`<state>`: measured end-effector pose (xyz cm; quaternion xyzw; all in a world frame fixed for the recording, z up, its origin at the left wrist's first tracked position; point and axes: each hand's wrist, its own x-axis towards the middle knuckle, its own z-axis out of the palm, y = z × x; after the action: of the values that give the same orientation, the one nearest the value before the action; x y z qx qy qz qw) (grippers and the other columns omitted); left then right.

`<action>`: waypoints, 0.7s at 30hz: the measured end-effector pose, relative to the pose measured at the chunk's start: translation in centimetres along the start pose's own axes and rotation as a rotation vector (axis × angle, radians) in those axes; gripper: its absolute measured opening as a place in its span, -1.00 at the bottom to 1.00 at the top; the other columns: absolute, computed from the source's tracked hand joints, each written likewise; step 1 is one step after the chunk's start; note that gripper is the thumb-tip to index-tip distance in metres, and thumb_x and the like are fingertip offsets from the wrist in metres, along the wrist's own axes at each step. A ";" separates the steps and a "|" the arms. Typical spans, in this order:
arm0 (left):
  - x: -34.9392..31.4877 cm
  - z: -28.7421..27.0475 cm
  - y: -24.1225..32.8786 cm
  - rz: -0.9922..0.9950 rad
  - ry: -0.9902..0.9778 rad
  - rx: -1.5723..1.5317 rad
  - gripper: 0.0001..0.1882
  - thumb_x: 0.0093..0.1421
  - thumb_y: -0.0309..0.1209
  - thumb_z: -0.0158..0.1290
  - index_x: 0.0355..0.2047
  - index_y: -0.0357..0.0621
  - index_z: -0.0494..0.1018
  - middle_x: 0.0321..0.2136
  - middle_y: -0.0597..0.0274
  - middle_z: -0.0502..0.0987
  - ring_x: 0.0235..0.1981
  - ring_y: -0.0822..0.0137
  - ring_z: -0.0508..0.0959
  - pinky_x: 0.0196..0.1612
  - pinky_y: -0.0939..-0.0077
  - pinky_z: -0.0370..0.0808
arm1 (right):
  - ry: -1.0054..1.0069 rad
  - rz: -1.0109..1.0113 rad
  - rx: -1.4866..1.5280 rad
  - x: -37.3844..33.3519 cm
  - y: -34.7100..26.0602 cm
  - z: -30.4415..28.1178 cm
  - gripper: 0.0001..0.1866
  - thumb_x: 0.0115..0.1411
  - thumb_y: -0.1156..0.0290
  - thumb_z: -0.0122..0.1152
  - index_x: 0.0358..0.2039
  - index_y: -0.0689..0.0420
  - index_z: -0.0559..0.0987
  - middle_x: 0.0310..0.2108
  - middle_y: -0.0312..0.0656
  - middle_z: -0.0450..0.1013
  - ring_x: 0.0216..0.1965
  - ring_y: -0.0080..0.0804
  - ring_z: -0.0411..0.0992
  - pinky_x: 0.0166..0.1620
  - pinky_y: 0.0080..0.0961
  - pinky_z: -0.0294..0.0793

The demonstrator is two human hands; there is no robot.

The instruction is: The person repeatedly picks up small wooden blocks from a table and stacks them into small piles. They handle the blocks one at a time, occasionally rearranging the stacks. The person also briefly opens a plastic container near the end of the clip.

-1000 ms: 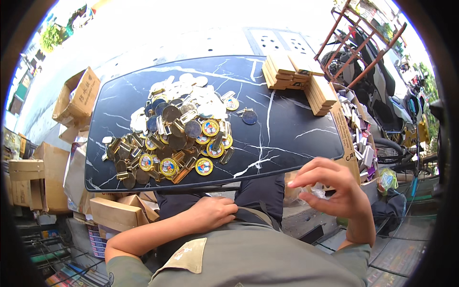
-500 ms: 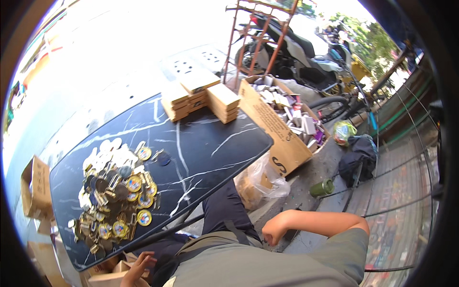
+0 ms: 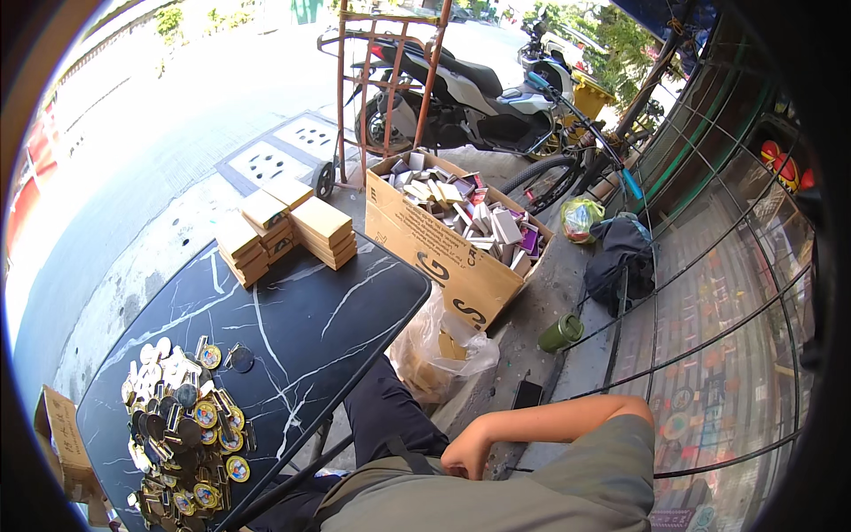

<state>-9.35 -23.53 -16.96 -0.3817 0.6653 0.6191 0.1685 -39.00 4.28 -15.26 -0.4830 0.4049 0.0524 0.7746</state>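
Observation:
My right hand is closed at my waist, beside the dark strap across my lap; whatever its fingers hold, if anything, is hidden. My left hand is out of view. On the black marble-patterned table to my left lies a heap of round medal-like pieces, gold-rimmed with coloured centres, mixed with metal clips and dark or silver discs. Stacks of flat tan boxes stand at the table's far end.
Beyond the table, a large open carton holds many small boxes. A clear plastic bag sits below it. To the right are a green cylinder, a phone-like dark slab, a dark bag and a wire grille. A motorcycle stands behind.
The view has swung to the right, so the table and carton sit further left. My left hand has left the picture. My right hand remains closed near my waist.

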 end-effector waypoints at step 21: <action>0.9 2.0 3.2 -0.031 -0.104 0.092 -0.62 0.28 -0.29 0.06 0.03 -0.25 0.52 -0.14 0.15 0.62 -0.17 0.40 0.58 -0.04 0.48 0.49 | 0.930 -0.648 -0.210 4.5 -3.2 -2.5 -0.75 0.22 0.37 0.18 -0.19 0.28 0.53 -0.40 0.01 0.51 -0.34 -0.05 0.53 -0.21 -0.26 0.52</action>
<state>-12.72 -22.13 -15.76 -0.3509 0.6776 0.6041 0.2298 -35.94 -0.82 -16.62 -0.6289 0.5269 -0.3656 0.4395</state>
